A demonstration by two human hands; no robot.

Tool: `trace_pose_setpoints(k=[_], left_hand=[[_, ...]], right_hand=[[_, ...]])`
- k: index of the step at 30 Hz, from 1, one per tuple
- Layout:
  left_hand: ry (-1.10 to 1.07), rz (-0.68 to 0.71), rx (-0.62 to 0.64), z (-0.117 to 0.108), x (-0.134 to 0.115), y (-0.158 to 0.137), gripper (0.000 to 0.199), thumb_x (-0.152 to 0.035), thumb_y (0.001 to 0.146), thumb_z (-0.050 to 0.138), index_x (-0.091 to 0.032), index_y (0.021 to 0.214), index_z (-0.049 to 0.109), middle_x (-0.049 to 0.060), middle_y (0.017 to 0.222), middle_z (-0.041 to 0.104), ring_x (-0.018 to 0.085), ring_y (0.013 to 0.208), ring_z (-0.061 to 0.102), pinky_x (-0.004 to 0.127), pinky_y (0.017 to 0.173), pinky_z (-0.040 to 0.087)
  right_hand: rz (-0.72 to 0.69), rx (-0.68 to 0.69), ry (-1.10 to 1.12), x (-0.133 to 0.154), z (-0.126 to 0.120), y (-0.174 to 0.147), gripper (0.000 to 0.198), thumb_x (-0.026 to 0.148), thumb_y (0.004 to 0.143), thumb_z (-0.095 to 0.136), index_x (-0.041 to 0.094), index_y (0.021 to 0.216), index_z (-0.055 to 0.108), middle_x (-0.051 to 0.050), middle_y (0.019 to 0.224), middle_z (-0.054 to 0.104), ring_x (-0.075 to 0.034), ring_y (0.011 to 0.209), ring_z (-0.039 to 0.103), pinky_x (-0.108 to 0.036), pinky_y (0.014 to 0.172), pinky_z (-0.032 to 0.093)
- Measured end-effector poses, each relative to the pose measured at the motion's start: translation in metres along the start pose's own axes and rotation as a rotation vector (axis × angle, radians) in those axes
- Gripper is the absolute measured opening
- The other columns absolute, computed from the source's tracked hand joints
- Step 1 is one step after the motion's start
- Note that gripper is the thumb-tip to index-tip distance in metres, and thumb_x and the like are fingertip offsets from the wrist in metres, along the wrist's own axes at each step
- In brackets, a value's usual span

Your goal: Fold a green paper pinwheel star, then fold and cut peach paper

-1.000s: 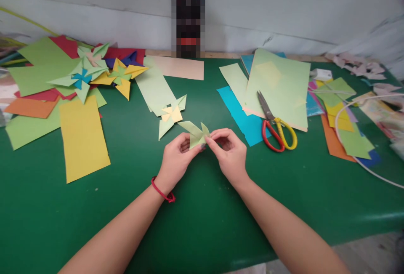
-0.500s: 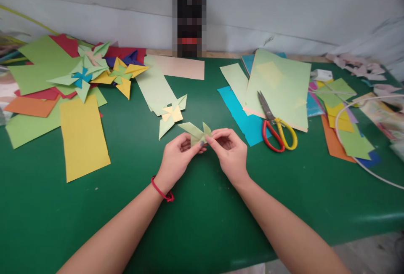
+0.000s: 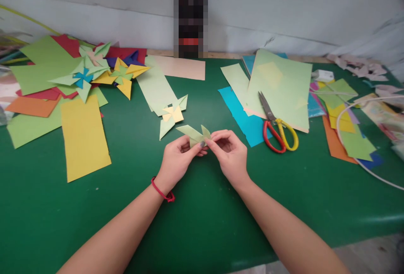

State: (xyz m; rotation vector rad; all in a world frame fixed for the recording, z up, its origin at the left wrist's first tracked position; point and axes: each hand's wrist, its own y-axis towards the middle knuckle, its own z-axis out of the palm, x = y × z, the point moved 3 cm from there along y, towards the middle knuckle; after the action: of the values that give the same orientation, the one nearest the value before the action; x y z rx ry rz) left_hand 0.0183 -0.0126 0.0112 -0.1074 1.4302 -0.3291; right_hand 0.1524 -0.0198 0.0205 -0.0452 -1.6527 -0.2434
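Near the middle of the head view, the two hands of the person hold a small folded paper (image 3: 193, 134), pale green, and I take this paper as the centre of the clock. The left hand (image 3: 176, 158) comes from seven o'clock; its thumb lies on the near side of the paper and pinches it against the fingers behind. The thumb covers a part of the paper, so the whole shape cannot be seen. The right hand (image 3: 232, 155) comes from five o'clock, with thumb and forefinger pinching the right end, and its other fingers curled. Whether the hands rest on the green table (image 3: 202, 232), I cannot tell. A red bracelet (image 3: 162, 190) is around the left wrist, at seven o'clock.

Between ten and eleven o'clock, near the folded paper, lies a cream and green paper shape (image 3: 173, 115) with pointed arms. Farther, at ten o'clock, a yellow star (image 3: 124, 85) lies among coloured sheets, just beside a star with blue centre (image 3: 83, 78). A yellow sheet (image 3: 86, 141) lies at nine o'clock. Between two and three o'clock are scissors (image 3: 270, 115), their blades upon a large pale green sheet (image 3: 284, 84).
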Motion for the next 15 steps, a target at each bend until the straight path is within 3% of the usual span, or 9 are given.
trace_pose_setpoints(k=[5, 8, 15], left_hand=[[0.000, 0.017, 0.015, -0.0005, 0.0004, -0.0008, 0.020, -0.034, 0.073, 0.066, -0.016, 0.082, 0.066, 0.003, 0.075, 0.069, 0.016, 0.067, 0.066, 0.028, 0.066, 0.055], [0.027, 0.020, 0.022, -0.0004, 0.0003, -0.0011, 0.018, -0.033, 0.073, 0.067, -0.016, 0.080, 0.065, 0.002, 0.074, 0.069, 0.015, 0.065, 0.065, 0.028, 0.065, 0.054], [0.088, 0.028, -0.009, 0.0008, 0.0009, -0.0035, 0.016, -0.033, 0.073, 0.066, -0.017, 0.072, 0.062, 0.001, 0.070, 0.069, 0.016, 0.065, 0.066, 0.028, 0.064, 0.054]], right_hand=[[0.129, 0.155, 0.033, -0.0058, -0.0004, 0.0025, 0.017, 0.033, 0.076, 0.064, 0.022, 0.085, 0.056, 0.000, 0.080, 0.059, -0.014, 0.075, 0.059, -0.027, 0.065, 0.050], [0.143, 0.248, -0.015, -0.0065, -0.0012, 0.0020, 0.016, 0.036, 0.078, 0.061, 0.020, 0.078, 0.057, 0.001, 0.074, 0.057, -0.012, 0.067, 0.056, -0.026, 0.060, 0.047], [0.095, 0.157, -0.161, -0.0052, -0.0039, 0.0004, 0.022, 0.036, 0.078, 0.061, 0.019, 0.066, 0.054, 0.001, 0.067, 0.053, -0.012, 0.062, 0.050, -0.025, 0.056, 0.042]])
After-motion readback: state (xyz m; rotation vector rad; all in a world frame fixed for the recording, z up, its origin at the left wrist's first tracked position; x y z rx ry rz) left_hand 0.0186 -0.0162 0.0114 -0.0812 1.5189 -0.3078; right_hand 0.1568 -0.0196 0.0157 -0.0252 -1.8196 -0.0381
